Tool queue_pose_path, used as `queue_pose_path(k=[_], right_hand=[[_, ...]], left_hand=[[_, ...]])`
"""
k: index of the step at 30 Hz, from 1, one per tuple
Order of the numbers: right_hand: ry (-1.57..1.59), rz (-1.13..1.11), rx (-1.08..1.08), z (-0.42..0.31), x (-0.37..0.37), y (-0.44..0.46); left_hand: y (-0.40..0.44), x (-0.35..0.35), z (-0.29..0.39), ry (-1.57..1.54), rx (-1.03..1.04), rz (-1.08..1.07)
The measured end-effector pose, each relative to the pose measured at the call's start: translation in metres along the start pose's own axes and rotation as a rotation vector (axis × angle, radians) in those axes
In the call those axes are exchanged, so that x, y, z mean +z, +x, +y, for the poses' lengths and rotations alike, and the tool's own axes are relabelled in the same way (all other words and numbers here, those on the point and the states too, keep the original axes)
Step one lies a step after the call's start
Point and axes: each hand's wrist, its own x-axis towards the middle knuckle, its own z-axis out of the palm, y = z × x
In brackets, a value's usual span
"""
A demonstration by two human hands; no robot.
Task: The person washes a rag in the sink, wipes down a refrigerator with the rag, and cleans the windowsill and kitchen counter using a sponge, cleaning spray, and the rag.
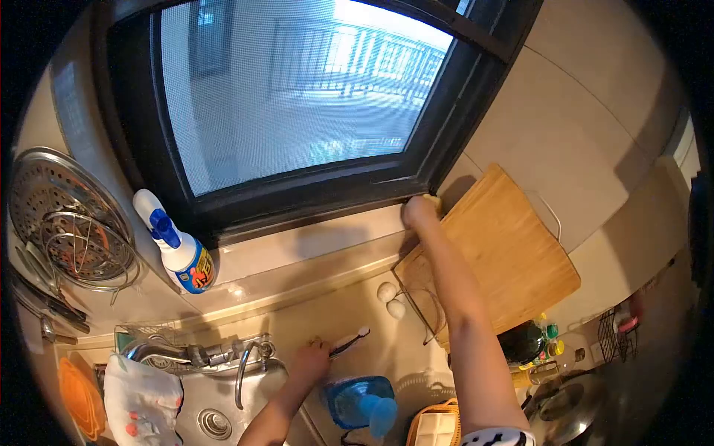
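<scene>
Brush (pixel 348 345) slanted rightward from my left fingers (pixel 321 346), which gripped its handle. My right fingers (pixel 426 201) met something yellowish (pixel 436 201); I couldn't tell their grip.

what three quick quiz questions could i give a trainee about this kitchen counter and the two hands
1. Multiple choice: what does the left hand hold?
a) an orange plastic bowl
b) a slim dark tool with a whitish tip
c) a curved steel faucet

2. True or false: two round whitish objects lie on the beige counter.

3. Fill in the blank: the right hand is at the corner of the pale sill, below the black-framed ____.

Key: 1 b; 2 true; 3 window.
</scene>
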Motion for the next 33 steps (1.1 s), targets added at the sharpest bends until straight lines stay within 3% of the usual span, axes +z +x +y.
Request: queue_pose_path(k=[2,4,5,7,8,9,10,11,12,13,14,15,17,19,21,23,25,26,27,29,30,31,33], right_hand=[[0.009,-0.058,-0.003,0.004,-0.021,0.011],[0.190,-0.020,0.228,-0.001,-0.011,0.016],[0.194,-0.022,0.225,-0.005,-0.021,0.005],[0.175,-0.026,0.019,-0.023,-0.056,-0.031],[0.366,-0.058,-0.034,-0.039,-0.044,-0.034],[0.272,0.260,-0.274,-0.060,-0.010,-0.042],[0.301,0.544,-0.521,-0.082,-0.015,-0.073],[0.580,0.582,-0.490,-0.115,-0.020,-0.099],[1.024,0.313,-0.559,-0.138,-0.025,-0.111],[1.036,0.317,-0.552,-0.136,-0.031,-0.115],[1.015,0.545,-0.656,-0.134,-0.039,-0.118],[0.982,0.769,-0.748,-0.132,-0.041,-0.121],[0.833,0.473,-0.547,-0.070,-0.023,-0.097],[0.762,0.595,-0.180,-0.031,-0.011,-0.070],[0.705,0.527,-0.250,-0.045,-0.003,-0.069],[0.649,0.458,-0.325,-0.045,-0.011,-0.062],[0.524,0.013,-0.177,-0.018,-0.027,-0.065],[0.726,0.395,-0.114,-0.010,-0.013,-0.057],[0.723,0.403,-0.121,-0.020,-0.014,-0.061],[0.804,0.256,-0.419,-0.038,-0.021,-0.075],[0.840,0.176,-0.290,-0.032,-0.030,-0.078],[0.649,0.131,-0.304,-0.020,-0.032,-0.072],[0.574,0.117,-0.268,-0.006,-0.041,-0.060]], left_hand=[[-0.001,-0.009,0.002,0.014,0.009,-0.029],[0.002,0.002,0.004,0.004,0.030,-0.018],[0.004,0.004,0.004,-0.001,0.056,0.007],[0.005,-0.008,0.011,-0.060,0.073,-0.048],[0.005,-0.012,0.016,-0.125,0.101,-0.104],[0.006,0.004,0.013,-0.128,0.096,-0.099],[0.010,0.034,0.005,-0.059,0.235,0.288],[0.012,0.041,0.007,-0.028,0.309,0.476],[0.013,0.046,0.009,0.015,0.369,0.669],[0.014,0.034,0.008,-0.042,0.292,0.311],[0.017,0.022,0.003,-0.088,0.206,-0.046],[0.018,0.014,-0.004,-0.071,0.208,-0.062],[0.015,0.004,-0.009,-0.233,0.306,-0.012],[0.012,0.021,-0.021,-0.223,0.239,0.052],[0.011,-0.005,-0.013,-0.207,0.175,0.126],[0.003,-0.041,0.003,-0.398,0.087,0.284],[-0.012,-0.024,-0.006,-0.390,0.099,0.276],[-0.015,-0.015,-0.015,-0.370,0.127,0.292],[-0.019,-0.002,-0.025,-0.370,0.128,0.303],[-0.025,0.029,-0.032,-0.294,0.172,0.367],[-0.038,0.013,-0.022,-0.304,0.165,0.344],[-0.052,-0.007,-0.014,-0.358,0.106,0.412],[-0.053,-0.019,-0.012,-0.402,0.052,0.515]])
